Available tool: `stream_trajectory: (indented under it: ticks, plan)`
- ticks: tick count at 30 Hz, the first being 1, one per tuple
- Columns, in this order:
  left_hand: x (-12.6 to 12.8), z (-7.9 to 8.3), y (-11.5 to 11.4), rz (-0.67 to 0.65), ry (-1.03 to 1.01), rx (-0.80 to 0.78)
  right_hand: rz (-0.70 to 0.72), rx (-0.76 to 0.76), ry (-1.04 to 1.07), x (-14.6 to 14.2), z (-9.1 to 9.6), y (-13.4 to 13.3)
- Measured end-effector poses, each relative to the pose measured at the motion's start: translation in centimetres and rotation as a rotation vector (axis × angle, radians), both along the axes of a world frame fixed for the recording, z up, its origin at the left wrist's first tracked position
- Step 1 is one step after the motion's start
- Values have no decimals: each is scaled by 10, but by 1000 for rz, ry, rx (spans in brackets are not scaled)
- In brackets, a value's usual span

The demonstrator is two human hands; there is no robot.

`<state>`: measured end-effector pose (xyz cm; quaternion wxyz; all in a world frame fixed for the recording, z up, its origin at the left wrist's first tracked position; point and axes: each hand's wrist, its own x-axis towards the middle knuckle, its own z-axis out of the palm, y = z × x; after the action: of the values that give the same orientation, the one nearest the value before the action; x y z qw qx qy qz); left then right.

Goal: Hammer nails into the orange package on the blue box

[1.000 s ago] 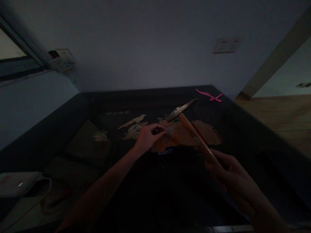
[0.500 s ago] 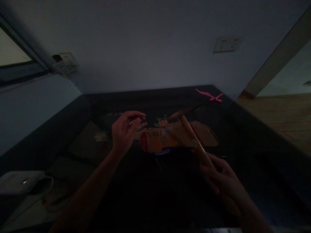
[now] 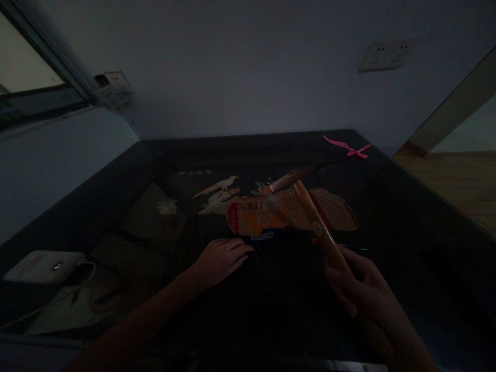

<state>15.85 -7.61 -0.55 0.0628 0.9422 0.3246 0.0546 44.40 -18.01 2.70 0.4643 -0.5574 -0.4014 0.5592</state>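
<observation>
My right hand (image 3: 360, 289) is wrapped round the wooden handle of a hammer (image 3: 321, 227). The dark hammer head is raised at the far end, over an elongated piece of cardboard (image 3: 267, 212) dotted with many small holes. My left hand (image 3: 222, 261) is low over the dark tabletop, fingers stretched out and slightly apart. Its fingertips reach several thin shiny metal pins (image 3: 260, 253), possibly nails, in front of the cardboard; contact is too dark to tell. A small blue item (image 3: 263, 235) shows at the cardboard's near edge.
A dark glossy table (image 3: 271, 320) carries a bird-and-flower picture (image 3: 219, 194). A pink ribbon (image 3: 351, 150) lies at the back right. On the left is a white device with a cable (image 3: 46, 267). Another thin shiny piece (image 3: 356, 247) lies near my right hand. A wall stands behind.
My left hand has come down and nearer, from beside the cardboard's left end to the thin metal pins. My right hand keeps the hammer in nearly the same pose. The view has shifted slightly.
</observation>
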Motion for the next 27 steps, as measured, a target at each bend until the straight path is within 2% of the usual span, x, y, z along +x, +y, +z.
stream_trajectory:
  ticks: [4,12,16,22,27]
  plan:
    - [7,-4,3,-37,49,-12,-8,-21,18,-1,3,0]
    - [10,-9,3,-3,66,-97,-69,-9,30,-6,7,-1]
    - [7,1,-4,112,87,-178,-49,-15,22,-5,7,-1]
    - [10,22,-16,274,242,-263,-39,-23,10,-5,9,-1]
    - [10,23,-19,302,313,-241,-34,-6,23,-6,8,-2]
